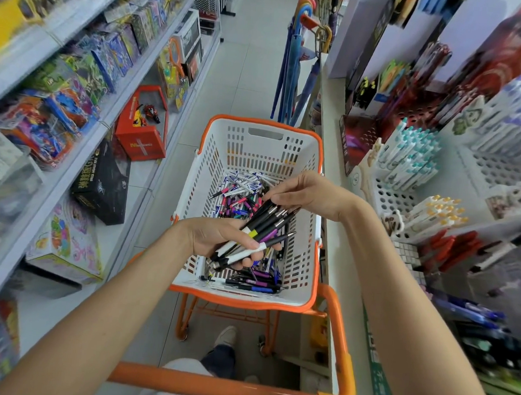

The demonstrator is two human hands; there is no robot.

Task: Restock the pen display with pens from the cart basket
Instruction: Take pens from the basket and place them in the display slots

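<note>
Clamps with the left grip [220, 237], thumb pressed across the top and fingers curled underneath, a bundle of pens [266, 225]: slim round barrels, mostly matte black with silvery metal collars, a few with white, yellow or purple sections, fanned out toward 1 o'clock. Pinches with the right grip [308, 191], fingertips bent down and drawn close together, the upper ends of that same bundle. Holds both just above the cart basket [249, 154] at the centre, of white moulded plastic with slotted walls, a cut-out handle hole and a glossy orange rim. On the basket's bottom, a loose heap of pens [237, 202], white, pink, purple and blue, lying crosswise. At 3 o'clock, on a pale shelf, the pen display [387, 196] of white perforated plastic, with upright white teal-capped pens [414, 155] and, nearer, yellow-tipped pens [435, 211]; much of that side blurred. At 6 o'clock, a smooth orange cart handle [211, 383]. At 9 o'clock, sloping shelves of glossy toy boxes [77, 79]. At 12 o'clock, pale floor tiles [249, 59] and hanging blue umbrellas [292, 62].
</note>
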